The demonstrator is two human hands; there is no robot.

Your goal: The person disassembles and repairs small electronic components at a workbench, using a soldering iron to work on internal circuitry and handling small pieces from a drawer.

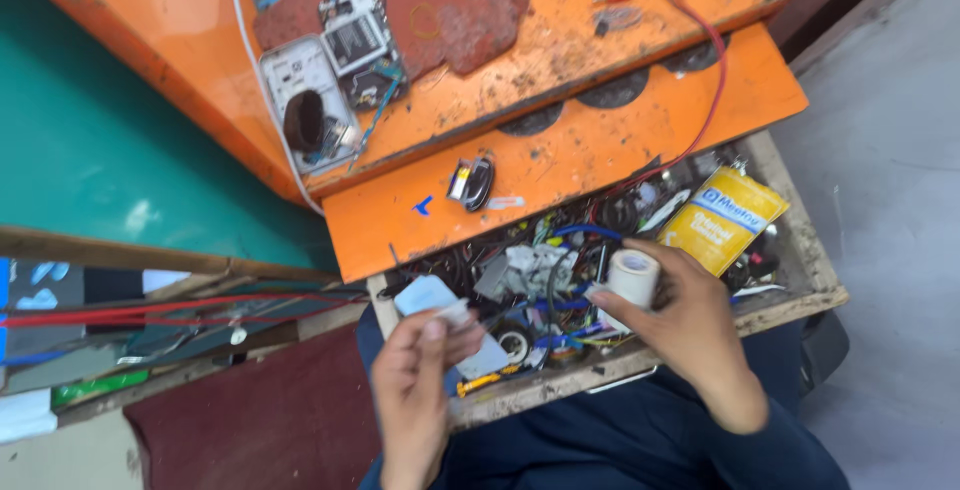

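Observation:
My right hand (690, 325) holds a small roll of white tape (634, 277) over the open wooden drawer (790, 300). My left hand (415, 375) grips a small pale rectangular piece (428, 296), with a thin white strip running from it down toward the drawer. Both hands hover above the drawer's front edge, over my dark blue trousers (620, 445).
The drawer is crammed with tangled wires, small parts and a yellow packet (722, 218). On the orange workbench (600, 140) lie an opened phone (352, 45), its white back shell (305, 100), a brown mat (450, 10), a small dark part (472, 183) and a red wire (712, 90). A green wall panel is at left.

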